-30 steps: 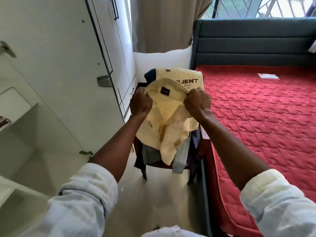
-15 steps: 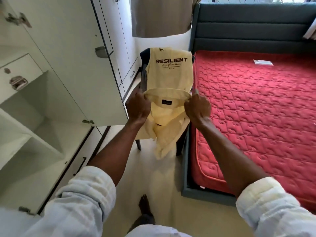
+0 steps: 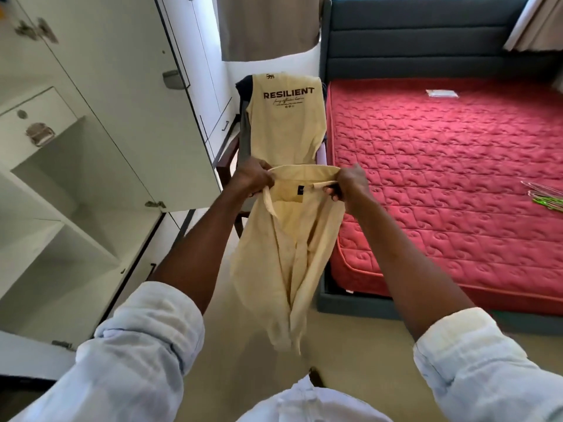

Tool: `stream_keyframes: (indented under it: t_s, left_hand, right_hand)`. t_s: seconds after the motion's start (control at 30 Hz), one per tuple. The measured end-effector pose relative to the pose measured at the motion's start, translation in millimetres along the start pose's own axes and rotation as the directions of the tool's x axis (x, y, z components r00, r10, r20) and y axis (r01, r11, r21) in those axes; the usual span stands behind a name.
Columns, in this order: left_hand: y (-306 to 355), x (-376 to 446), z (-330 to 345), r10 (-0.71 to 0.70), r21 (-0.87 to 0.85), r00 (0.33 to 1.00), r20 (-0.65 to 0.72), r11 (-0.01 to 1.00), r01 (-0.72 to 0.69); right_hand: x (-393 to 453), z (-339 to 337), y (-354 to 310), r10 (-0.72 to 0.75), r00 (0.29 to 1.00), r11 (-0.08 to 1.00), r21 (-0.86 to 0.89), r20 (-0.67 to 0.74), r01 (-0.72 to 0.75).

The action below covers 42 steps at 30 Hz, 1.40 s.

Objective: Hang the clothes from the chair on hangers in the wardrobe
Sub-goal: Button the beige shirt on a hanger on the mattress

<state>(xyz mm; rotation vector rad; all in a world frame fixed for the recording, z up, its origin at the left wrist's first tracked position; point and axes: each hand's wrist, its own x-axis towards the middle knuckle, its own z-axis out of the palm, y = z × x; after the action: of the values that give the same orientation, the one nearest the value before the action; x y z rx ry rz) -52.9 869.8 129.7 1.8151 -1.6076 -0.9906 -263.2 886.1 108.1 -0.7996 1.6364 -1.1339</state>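
Observation:
A pale yellow shirt (image 3: 286, 257) hangs in the air in front of me, held up by its collar. My left hand (image 3: 251, 178) grips the collar's left end and my right hand (image 3: 347, 184) pinches its right end. Behind it stands a wooden chair (image 3: 225, 161) with a yellow "RESILIENT" T-shirt (image 3: 286, 123) draped over its back and darker clothes under it. The open white wardrobe (image 3: 76, 178) is on my left, showing bare shelves. Several hangers (image 3: 545, 194) lie on the bed at the right edge.
A bed with a red quilted mattress (image 3: 441, 178) and grey headboard (image 3: 426, 41) fills the right side. The open wardrobe door (image 3: 128, 102) juts out on the left, close to the chair. Beige floor (image 3: 249, 336) lies between wardrobe and bed.
I have lifted the yellow shirt off the chair and stepped back; it now hangs free at full length. The hangers on the bed have come into view.

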Motion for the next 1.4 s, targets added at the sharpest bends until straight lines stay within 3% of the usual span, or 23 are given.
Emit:
stream_keyframes:
  t_s: [0.07,0.13,0.27,0.43,0.53,0.63,0.7,0.77,0.83,0.93,1.0,1.07,1.13,1.2,1.23,1.3,1.4]
  left_hand:
    - [-5,-16,12,0.034,0.081,0.997,-0.065,0.996,-0.029]
    - [-9,-32,29,0.014,0.028,0.997,-0.081,1.0,-0.012]
    - [0,-62,73,-0.114,-0.095,0.984,0.136,0.987,0.128]
    - [25,-87,119,-0.051,-0.245,0.946,0.321,0.96,0.135]
    - [39,-91,137,-0.009,-0.191,0.891,0.454,0.976,0.107]
    - [59,-91,167,-0.019,-0.079,0.891,0.453,0.995,0.061]
    - [75,-93,191,-0.01,0.03,0.926,0.377,1.0,-0.001]
    - [94,-96,218,0.009,0.188,0.94,0.34,0.979,-0.077]
    - [112,-96,247,0.037,0.353,0.959,0.282,0.925,-0.14]
    - [137,-96,288,0.184,0.523,0.958,0.218,0.807,-0.274]
    - [157,-100,316,0.255,0.488,0.928,0.27,0.795,-0.361]
    - [169,-106,339,0.322,0.263,0.887,0.331,0.871,-0.415]
    - [175,-110,354,0.44,0.061,0.853,0.281,0.879,-0.473]
    - [187,-111,378,0.479,-0.035,0.85,0.218,0.874,-0.484]
    - [187,-113,379,0.492,-0.06,0.848,0.199,0.869,-0.49]
    - [196,-115,392,0.514,-0.033,0.836,0.193,0.854,-0.518]
    - [212,-109,426,0.578,0.138,0.794,0.186,0.785,-0.604]
  right_hand:
    - [-18,-10,14,-0.09,0.992,0.993,-0.088,-0.089,0.082]
    - [-26,-26,32,-0.098,0.984,0.992,-0.1,-0.149,0.083]
    - [-38,-69,61,0.14,0.984,0.971,0.208,-0.111,-0.115]
    - [-68,-127,78,0.064,0.99,0.977,0.208,-0.123,-0.037]
    - [-78,-171,74,0.037,0.997,0.993,0.107,0.063,-0.044]
    - [-70,-216,77,0.023,0.996,0.974,-0.226,0.089,-0.002]
    - [-60,-244,81,-0.056,0.998,0.85,-0.524,-0.01,0.043]
    - [-59,-278,83,-0.215,0.971,0.606,-0.794,-0.107,0.047]
    - [-59,-315,85,-0.381,0.912,0.406,-0.913,-0.15,0.02]
    - [-51,-368,87,-0.516,0.853,0.27,-0.96,-0.075,0.079]
    - [-40,-404,89,-0.515,0.857,0.354,-0.917,-0.03,0.181]
    - [-30,-437,89,-0.455,0.89,0.585,-0.758,-0.013,0.288]
    - [-25,-462,89,-0.412,0.911,0.77,-0.546,-0.029,0.331]
    - [-11,-494,85,-0.375,0.925,0.873,-0.356,-0.057,0.333]
    - [-10,-496,85,-0.37,0.927,0.889,-0.311,-0.062,0.335]
    - [1,-511,85,-0.443,0.896,0.831,-0.381,-0.013,0.405]
    - [28,-537,97,-0.525,0.841,0.568,-0.681,0.134,0.463]
